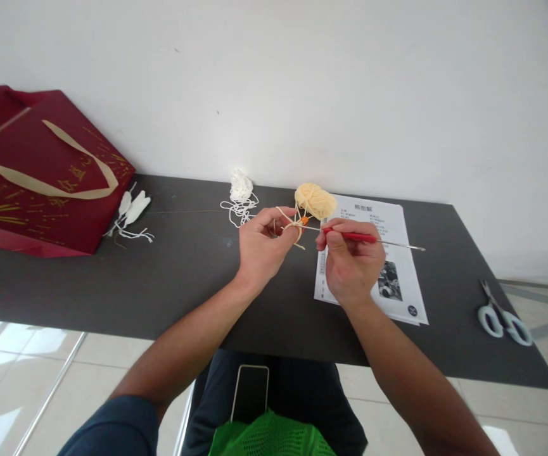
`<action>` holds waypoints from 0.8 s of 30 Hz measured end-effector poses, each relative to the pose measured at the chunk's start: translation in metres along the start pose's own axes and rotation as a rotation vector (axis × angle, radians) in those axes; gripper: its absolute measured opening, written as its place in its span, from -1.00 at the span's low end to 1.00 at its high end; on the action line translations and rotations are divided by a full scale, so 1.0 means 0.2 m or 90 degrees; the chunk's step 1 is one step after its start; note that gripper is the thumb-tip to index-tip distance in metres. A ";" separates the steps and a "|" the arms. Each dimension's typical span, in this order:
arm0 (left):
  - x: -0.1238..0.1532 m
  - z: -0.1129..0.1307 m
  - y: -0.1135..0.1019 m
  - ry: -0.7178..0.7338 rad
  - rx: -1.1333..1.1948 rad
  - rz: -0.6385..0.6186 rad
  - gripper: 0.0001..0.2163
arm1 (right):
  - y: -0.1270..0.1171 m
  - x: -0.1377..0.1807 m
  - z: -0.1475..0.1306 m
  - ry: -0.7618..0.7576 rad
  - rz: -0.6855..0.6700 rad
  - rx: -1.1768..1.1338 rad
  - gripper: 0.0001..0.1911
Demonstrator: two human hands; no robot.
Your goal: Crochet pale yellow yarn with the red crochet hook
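My left hand point(267, 244) pinches a small loop of pale yellow yarn point(297, 223), with strands wound over its fingers. A small orange piece point(304, 221) shows at the loop, perhaps a stitch marker. My right hand point(352, 259) grips the red handle of a crochet hook point(356, 237). One metal end points left into the yarn at my left fingertips; the other sticks out to the right. Just behind my hands lies the yellow yarn ball point(316, 200), its strands running down to my left hand. Exactly how hook and loop meet is too small to tell.
Printed sheets point(400, 234) lie partly under my right hand. Scissors point(499, 316) rest near the table's right end. White yarn point(241, 187), small white pieces with strings point(135, 208) and a red gift bag point(40, 171) are leftward. A phone point(251, 389) lies on my lap.
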State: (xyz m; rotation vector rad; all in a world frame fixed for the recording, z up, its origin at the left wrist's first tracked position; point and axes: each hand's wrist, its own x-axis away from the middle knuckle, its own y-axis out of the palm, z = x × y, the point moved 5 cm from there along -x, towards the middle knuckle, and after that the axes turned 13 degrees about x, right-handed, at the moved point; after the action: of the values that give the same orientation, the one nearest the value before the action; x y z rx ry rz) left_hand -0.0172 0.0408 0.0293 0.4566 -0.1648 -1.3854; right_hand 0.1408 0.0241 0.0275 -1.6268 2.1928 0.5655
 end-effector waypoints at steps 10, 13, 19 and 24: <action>0.00 0.00 0.00 0.034 0.002 -0.012 -0.79 | 0.01 0.00 0.00 0.006 -0.003 0.005 -0.87; 0.00 -0.01 -0.01 0.034 -0.011 -0.005 -0.80 | 0.01 0.01 -0.02 -0.015 -0.005 0.021 -0.88; -0.01 -0.02 -0.03 0.017 -0.001 0.029 -0.79 | 0.01 0.04 -0.07 -0.130 -0.016 0.141 -0.83; -0.03 -0.06 -0.03 -0.035 0.110 0.052 -0.77 | 0.02 0.06 -0.09 -0.244 -0.060 0.241 -0.66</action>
State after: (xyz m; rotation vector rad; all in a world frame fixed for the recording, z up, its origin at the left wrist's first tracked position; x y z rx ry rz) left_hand -0.0201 0.0481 0.0168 0.5491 -0.3464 -1.3092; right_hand 0.1334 0.0054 0.0370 -1.2920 1.8024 0.3695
